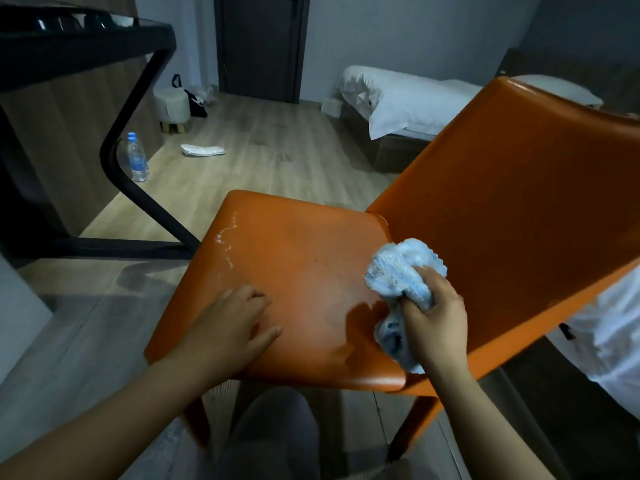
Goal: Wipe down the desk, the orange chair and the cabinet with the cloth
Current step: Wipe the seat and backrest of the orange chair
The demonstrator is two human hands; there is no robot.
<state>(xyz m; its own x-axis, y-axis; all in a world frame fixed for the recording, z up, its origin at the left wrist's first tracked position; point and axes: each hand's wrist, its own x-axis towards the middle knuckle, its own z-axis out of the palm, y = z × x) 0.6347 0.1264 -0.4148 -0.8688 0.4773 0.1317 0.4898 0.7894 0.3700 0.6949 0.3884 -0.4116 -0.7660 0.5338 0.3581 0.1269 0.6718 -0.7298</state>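
Bare hands point(228, 323) and forearms point(104, 420), grey trousers point(273, 434)

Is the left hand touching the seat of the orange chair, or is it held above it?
Touching. The head view shows the left hand lying flat on the orange chair's seat, fingers spread, with no gap visible under them.

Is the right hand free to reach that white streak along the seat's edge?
Probably yes: the right hand holds the cloth, bare seat lies between it and the white streak, and the left hand rests nearer the front.
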